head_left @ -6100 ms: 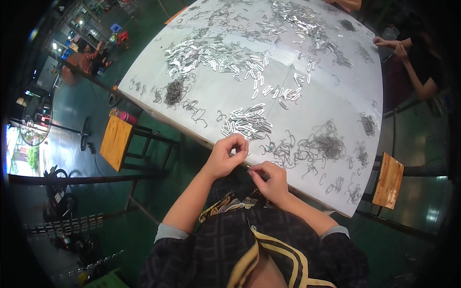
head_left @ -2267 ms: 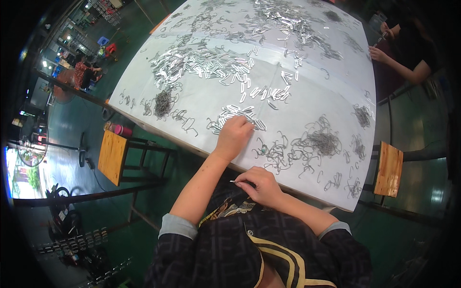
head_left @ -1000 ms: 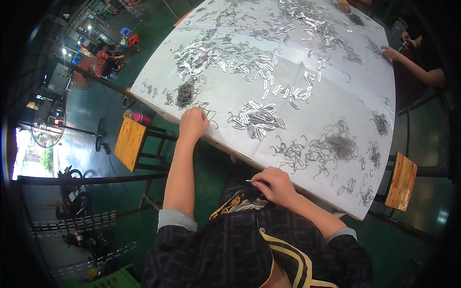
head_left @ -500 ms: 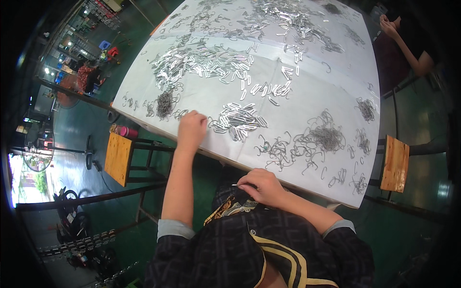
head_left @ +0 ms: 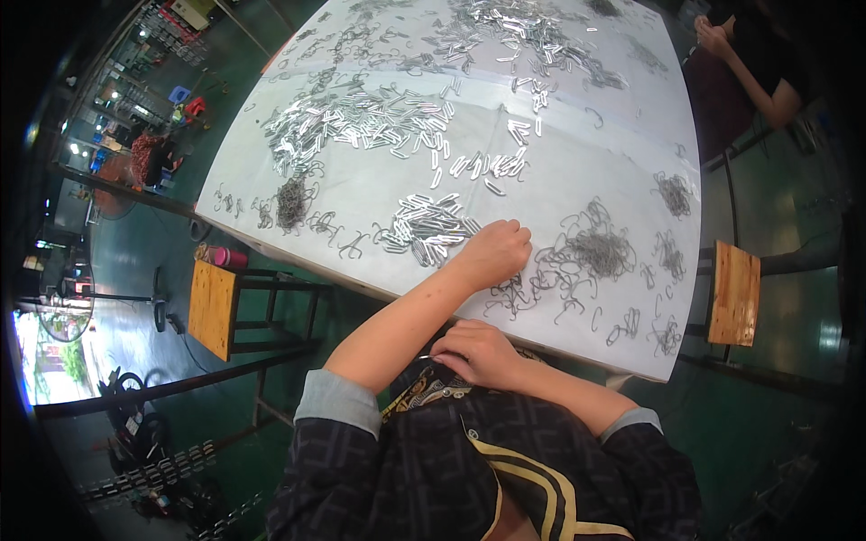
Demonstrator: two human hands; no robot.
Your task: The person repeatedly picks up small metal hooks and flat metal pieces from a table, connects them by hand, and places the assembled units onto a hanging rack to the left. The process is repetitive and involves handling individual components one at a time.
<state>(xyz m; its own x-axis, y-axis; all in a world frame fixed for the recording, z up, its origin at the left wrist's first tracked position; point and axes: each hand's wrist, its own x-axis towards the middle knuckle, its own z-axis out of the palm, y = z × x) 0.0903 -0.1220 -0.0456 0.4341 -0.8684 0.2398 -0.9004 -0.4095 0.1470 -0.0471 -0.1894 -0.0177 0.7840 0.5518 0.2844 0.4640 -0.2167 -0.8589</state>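
My left hand (head_left: 498, 252) is over the table, its fingers closed at the left side of a spread of thin wire hooks (head_left: 600, 252). What it pinches, if anything, is hidden. A heap of flat silver metal links (head_left: 424, 230) lies just left of that hand. My right hand (head_left: 484, 353) is closed in front of the table's near edge, close to my lap. Between its thumb and fingers sits a small shiny metal piece (head_left: 428, 358), mostly covered, its exact kind unclear.
White sheeting covers the big table (head_left: 577, 162). A larger heap of silver links (head_left: 352, 126) and a dark clump of hooks (head_left: 291, 203) lie farther left. Wooden stools (head_left: 213, 307) stand at both sides. Another person's hands (head_left: 713, 38) show at the far right.
My left hand has moved right, from beside the left clump of hooks, past the near heap of links, to the right-hand hooks. My right hand has stayed by the table edge.
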